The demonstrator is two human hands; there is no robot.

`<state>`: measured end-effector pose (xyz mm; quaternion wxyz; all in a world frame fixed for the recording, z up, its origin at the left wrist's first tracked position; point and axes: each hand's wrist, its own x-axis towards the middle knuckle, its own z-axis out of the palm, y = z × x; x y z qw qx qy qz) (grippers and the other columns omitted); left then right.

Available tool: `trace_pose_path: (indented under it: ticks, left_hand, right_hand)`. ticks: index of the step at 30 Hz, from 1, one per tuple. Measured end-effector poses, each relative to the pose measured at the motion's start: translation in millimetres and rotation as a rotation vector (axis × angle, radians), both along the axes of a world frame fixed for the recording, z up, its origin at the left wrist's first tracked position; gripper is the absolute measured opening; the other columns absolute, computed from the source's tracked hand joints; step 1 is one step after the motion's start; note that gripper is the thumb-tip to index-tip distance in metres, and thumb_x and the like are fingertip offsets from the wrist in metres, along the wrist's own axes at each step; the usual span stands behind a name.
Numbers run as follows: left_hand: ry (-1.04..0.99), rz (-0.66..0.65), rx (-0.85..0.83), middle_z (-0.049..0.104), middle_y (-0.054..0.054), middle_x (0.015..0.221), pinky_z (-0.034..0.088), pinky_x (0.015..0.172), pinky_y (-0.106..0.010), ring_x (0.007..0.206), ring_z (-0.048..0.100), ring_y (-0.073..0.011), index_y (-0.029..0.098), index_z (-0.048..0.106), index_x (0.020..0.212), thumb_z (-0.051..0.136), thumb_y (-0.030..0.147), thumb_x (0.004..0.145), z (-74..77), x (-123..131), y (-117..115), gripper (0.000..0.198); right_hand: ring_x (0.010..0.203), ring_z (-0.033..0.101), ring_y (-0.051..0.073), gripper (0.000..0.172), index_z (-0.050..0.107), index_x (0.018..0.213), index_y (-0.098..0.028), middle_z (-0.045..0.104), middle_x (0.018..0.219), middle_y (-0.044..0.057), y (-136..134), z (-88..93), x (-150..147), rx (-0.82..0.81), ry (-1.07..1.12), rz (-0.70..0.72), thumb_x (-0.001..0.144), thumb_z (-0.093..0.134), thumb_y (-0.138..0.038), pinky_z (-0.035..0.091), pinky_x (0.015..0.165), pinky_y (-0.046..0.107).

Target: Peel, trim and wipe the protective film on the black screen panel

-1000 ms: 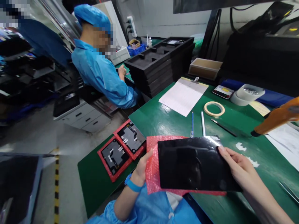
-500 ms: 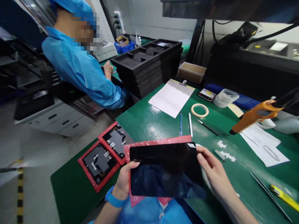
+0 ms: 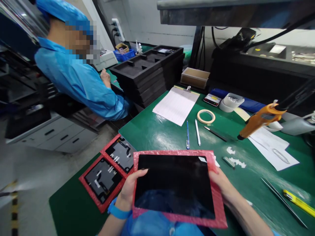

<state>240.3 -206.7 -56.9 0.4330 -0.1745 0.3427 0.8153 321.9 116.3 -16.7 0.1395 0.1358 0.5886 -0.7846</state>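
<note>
A glossy black panel (image 3: pixel 174 183) lies on a sheet of red bubble wrap (image 3: pixel 216 209), and I hold both just above the near edge of the green table (image 3: pixel 157 137). My left hand (image 3: pixel 129 190) grips the left edge, thumb lying on the black face. On the right edge, my right hand (image 3: pixel 220 185) has its fingers curled under the wrap. Left of my left hand, two dark boards (image 3: pixel 113 164) rest on red wrap on the table.
A clipboard with paper (image 3: pixel 176 105), two pens (image 3: pixel 192 134), a tape roll (image 3: pixel 206 116), a black tool (image 3: pixel 216 133), white scraps (image 3: pixel 235 157) and an orange tool (image 3: pixel 261 119) lie beyond. Stacked black foam trays (image 3: pixel 147 70) stand at the back. A person in blue (image 3: pixel 78 82) sits on the left.
The panel has settled square onto the red wrap and lower toward me. My right hand slid from the panel's top right corner down to the right edge.
</note>
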Motion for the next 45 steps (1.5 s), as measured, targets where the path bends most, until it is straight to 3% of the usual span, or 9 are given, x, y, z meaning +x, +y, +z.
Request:
trace_pose_path:
  ticks: [3,8,13,18,23,29,37,41,45]
  left_hand:
    - [0.020,-0.038,-0.155,0.093,-0.023,0.099,0.069,0.116,-0.065,0.114,0.091,-0.0486,0.004,0.090,0.109,0.090,0.024,0.087,11.7,-11.1,5.9,0.030]
    - [0.225,0.068,-0.347,0.094,-0.015,0.119,0.072,0.113,-0.055,0.121,0.089,-0.0443,0.015,0.084,0.128,0.108,0.031,0.073,26.5,-25.9,23.5,0.062]
    - [0.494,0.123,-0.452,0.082,-0.011,0.157,0.052,0.138,-0.046,0.159,0.068,-0.0397,0.023,0.075,0.149,0.112,0.041,0.068,23.6,-42.8,36.8,0.091]
    - [0.640,0.095,-0.511,0.069,-0.014,0.174,0.038,0.147,-0.050,0.174,0.051,-0.0416,0.023,0.071,0.153,0.109,0.042,0.072,11.1,-47.8,33.8,0.092]
    - [0.728,0.046,-0.517,0.065,-0.017,0.176,0.042,0.144,-0.055,0.169,0.056,-0.0428,0.024,0.062,0.166,0.101,0.050,0.083,-5.1,-41.5,32.6,0.095]
    - [0.924,0.051,-0.558,0.055,-0.020,0.184,0.036,0.147,-0.059,0.173,0.051,-0.0413,0.025,0.044,0.178,0.087,0.055,0.093,-21.9,-50.7,41.0,0.100]
    - [1.299,0.056,-0.775,0.065,-0.018,0.167,0.045,0.140,-0.062,0.163,0.061,-0.0383,0.027,0.068,0.155,0.075,0.039,0.100,-12.9,-72.7,34.0,0.058]
    - [1.484,0.086,-0.858,0.070,-0.018,0.157,0.049,0.135,-0.064,0.155,0.066,-0.0386,0.026,0.075,0.143,0.074,0.032,0.102,9.9,-86.0,33.6,0.042]
    - [1.684,0.046,-0.777,0.079,-0.015,0.142,0.061,0.123,-0.050,0.138,0.077,-0.0323,0.025,0.077,0.135,0.068,0.030,0.108,46.0,-105.2,57.1,0.029]
  right_hand:
    - [0.084,0.079,0.028,0.061,0.083,0.094,-0.021,0.084,0.090,0.008,12.8,2.7,-12.8,0.185,0.029,0.043,0.081,0.099,-0.078,0.069,0.086,0.041]
    - [0.076,0.069,0.022,0.067,0.081,0.087,-0.021,0.077,0.084,0.004,26.5,-4.2,-22.0,0.436,0.098,0.018,0.079,0.094,-0.086,0.060,0.067,0.031]
    - [0.053,0.052,0.014,0.080,0.077,0.082,-0.020,0.063,0.065,0.000,52.6,-5.3,-30.1,0.631,0.116,-0.023,0.076,0.085,-0.099,0.046,0.050,0.028]
    - [0.049,0.053,0.018,0.087,0.067,0.072,-0.024,0.058,0.057,0.002,70.1,7.9,-36.2,0.850,0.150,-0.042,0.079,0.069,-0.110,0.043,0.045,0.031]
    - [0.066,0.063,0.022,0.072,0.064,0.089,-0.026,0.066,0.075,0.006,61.4,15.6,-59.9,1.137,0.238,-0.123,0.097,0.051,-0.097,0.052,0.063,0.035]
    - [0.088,0.076,0.026,0.041,0.071,0.135,-0.019,0.078,0.096,0.007,30.5,5.7,-135.9,1.351,0.190,0.006,0.107,0.075,-0.049,0.062,0.090,0.043]
    - [0.090,0.076,0.021,0.033,0.078,0.113,-0.018,0.077,0.097,0.002,29.7,5.3,-180.5,1.092,0.216,-0.100,0.111,0.081,-0.050,0.066,0.095,0.044]
    - [0.087,0.080,0.022,0.052,0.079,0.111,-0.019,0.082,0.094,0.005,44.1,17.6,-152.4,0.760,0.348,-0.261,0.108,0.072,-0.070,0.068,0.092,0.044]
    - [0.080,0.082,0.026,0.076,0.076,0.099,-0.023,0.084,0.088,0.009,36.6,21.1,-100.7,0.536,0.412,-0.368,0.075,0.086,-0.094,0.068,0.079,0.040]
